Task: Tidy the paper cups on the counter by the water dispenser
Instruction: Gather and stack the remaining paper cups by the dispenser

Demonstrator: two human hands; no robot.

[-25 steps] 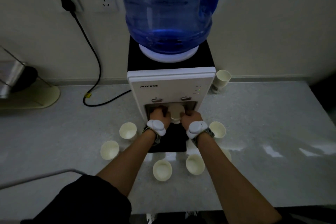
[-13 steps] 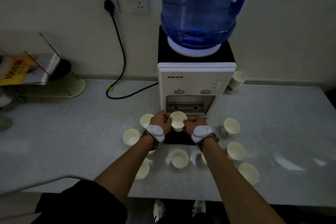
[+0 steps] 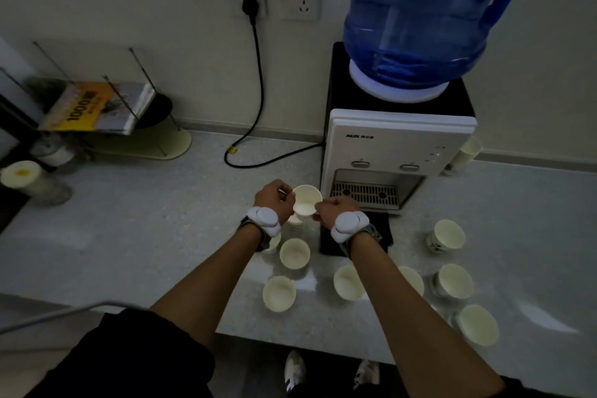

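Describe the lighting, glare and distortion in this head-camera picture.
Head view: dim and underexposed overall; pale glare patches on the counter at lower right; wide-angle distortion leans the blue water bottle sideways; the paper cup held between the left hand and right hand is sharp enough to make out.

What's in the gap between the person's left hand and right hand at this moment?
A white paper cup, upright with its mouth open, fills that gap; the left hand and right hand grip its sides, as the head view shows.
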